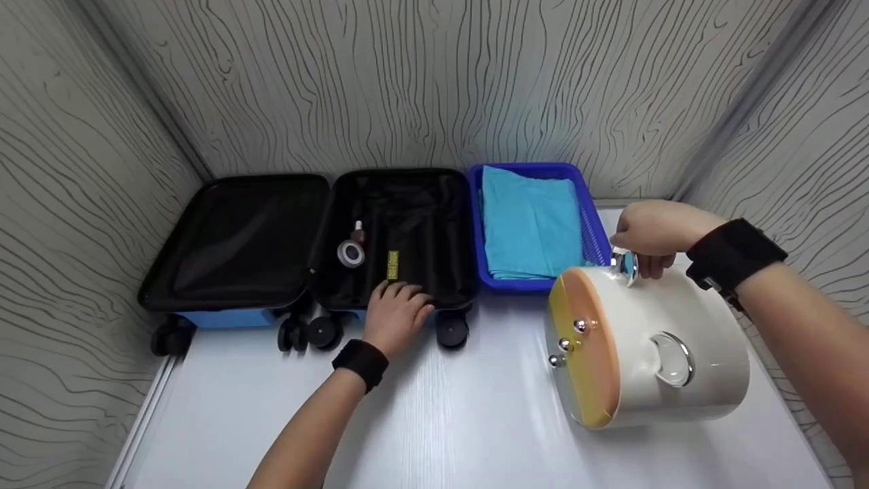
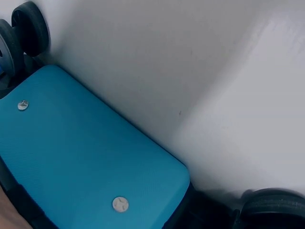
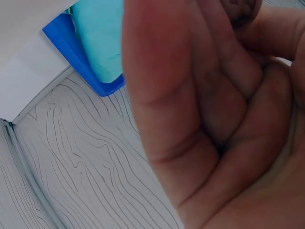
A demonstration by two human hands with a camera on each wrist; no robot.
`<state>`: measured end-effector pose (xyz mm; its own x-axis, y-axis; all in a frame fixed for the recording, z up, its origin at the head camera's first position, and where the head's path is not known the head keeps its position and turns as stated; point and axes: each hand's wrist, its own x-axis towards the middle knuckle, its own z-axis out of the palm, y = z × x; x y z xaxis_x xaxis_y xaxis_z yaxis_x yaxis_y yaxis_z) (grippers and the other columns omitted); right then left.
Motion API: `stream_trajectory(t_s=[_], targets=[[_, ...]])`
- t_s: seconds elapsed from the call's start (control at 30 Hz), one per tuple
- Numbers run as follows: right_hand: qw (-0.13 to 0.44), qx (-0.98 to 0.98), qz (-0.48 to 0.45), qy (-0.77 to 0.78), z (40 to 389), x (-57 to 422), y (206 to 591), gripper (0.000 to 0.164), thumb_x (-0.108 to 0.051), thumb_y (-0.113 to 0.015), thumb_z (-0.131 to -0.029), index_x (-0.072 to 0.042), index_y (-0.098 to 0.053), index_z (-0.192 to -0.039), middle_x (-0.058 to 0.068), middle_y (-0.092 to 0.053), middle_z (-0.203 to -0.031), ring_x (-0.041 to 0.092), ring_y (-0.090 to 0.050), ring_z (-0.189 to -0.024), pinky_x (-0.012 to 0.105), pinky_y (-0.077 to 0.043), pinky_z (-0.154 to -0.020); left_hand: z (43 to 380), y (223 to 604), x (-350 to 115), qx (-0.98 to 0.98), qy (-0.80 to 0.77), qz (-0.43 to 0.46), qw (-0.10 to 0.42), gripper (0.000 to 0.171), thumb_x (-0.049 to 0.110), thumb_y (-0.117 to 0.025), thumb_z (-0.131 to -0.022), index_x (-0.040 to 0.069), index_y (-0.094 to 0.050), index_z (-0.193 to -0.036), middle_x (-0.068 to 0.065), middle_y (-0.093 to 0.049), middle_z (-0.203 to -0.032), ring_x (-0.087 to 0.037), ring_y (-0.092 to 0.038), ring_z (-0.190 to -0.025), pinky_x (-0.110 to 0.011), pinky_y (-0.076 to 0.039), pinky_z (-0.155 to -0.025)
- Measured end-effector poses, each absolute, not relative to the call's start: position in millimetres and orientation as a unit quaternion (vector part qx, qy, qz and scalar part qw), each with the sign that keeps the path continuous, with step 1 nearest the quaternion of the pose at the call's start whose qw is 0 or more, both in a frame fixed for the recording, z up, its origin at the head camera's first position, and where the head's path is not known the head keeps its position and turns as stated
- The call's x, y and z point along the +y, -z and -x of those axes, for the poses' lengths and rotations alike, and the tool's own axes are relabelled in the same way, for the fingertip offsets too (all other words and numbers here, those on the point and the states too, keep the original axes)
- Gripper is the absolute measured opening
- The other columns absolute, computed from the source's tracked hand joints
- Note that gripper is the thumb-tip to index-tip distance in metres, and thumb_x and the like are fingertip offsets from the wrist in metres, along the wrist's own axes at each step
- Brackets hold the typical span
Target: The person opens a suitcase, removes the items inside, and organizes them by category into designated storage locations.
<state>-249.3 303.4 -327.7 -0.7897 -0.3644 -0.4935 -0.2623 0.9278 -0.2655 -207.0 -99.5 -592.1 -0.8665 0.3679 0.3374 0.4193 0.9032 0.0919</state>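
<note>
Right hand (image 1: pixel 655 234): fingers curled at the chrome fitting (image 1: pixel 626 266) of a rounded, glossy white case (image 1: pixel 631 333) with orange-and-yellow front, right side of the white table (image 1: pixel 475 401); grip cannot be told. Advisable: light touch, case kept steady. Left hand (image 1: pixel 397 312): loose fingers, near rim of open black-lined blue suitcase (image 1: pixel 434 251). Obscured: finger contact. Unidentified: dark brown piece (image 3: pixel 244 10), cut off.

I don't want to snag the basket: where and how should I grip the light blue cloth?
Probably pinch the light blue cloth by its far-left corner, coming down from above: that corner reaches up to the blue basket's rim. The basket's walls would hinder a sideways reach, and the white box crowds its near-right corner.
</note>
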Motion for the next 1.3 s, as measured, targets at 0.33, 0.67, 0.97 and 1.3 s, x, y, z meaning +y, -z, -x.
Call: stream_trajectory(t_s=[0.33,0.67,0.97,1.3], targets=[[0.207,0.957,0.168,0.114,228,333,329,0.059,-0.051,-0.051,-0.105,0.002,-0.068,-0.126,0.005,-0.074,-0.087,0.021,-0.071,-0.076,0.045,-0.058,-0.070,206,592,-94,-0.957,0.095,0.210,0.175,0.031,0.045,-0.054,-0.105,0.025,-0.074,-0.118,-0.001,-0.068,-0.126,-0.028,-0.058,-0.122,-0.055,-0.037,-0.111],[0.203,0.952,0.182,0.136,190,372,340,0.078,-0.050,-0.079,-0.085,-0.004,-0.058,-0.144,0.025,-0.060,-0.138,0.051,-0.053,-0.127,0.071,-0.044,-0.095,205,593,-99,-0.961,0.094,0.207,0.158,0.035,0.046,-0.049,-0.107,0.026,-0.074,-0.121,-0.001,-0.067,-0.129,-0.028,-0.057,-0.124,-0.054,-0.035,-0.113],[0.246,0.933,0.221,0.140,191,362,354,0.100,-0.054,-0.085,-0.077,0.002,-0.047,-0.151,0.021,-0.058,-0.141,0.037,-0.056,-0.125,0.061,-0.044,-0.102,201,587,-99,-0.961,0.133,0.201,0.138,0.035,0.045,-0.050,-0.107,0.025,-0.073,-0.124,-0.001,-0.068,-0.128,-0.027,-0.059,-0.122,-0.055,-0.033,-0.114],[0.249,0.934,0.215,0.142,194,357,355,0.104,-0.058,-0.082,-0.078,0.005,-0.043,-0.152,0.026,-0.054,-0.144,0.043,-0.053,-0.129,0.065,-0.042,-0.103,202,583,-100,-0.965,0.125,0.195,0.126,0.036,0.045,-0.049,-0.107,0.026,-0.073,-0.125,0.001,-0.069,-0.126,-0.026,-0.060,-0.120,-0.054,-0.034,-0.113]])
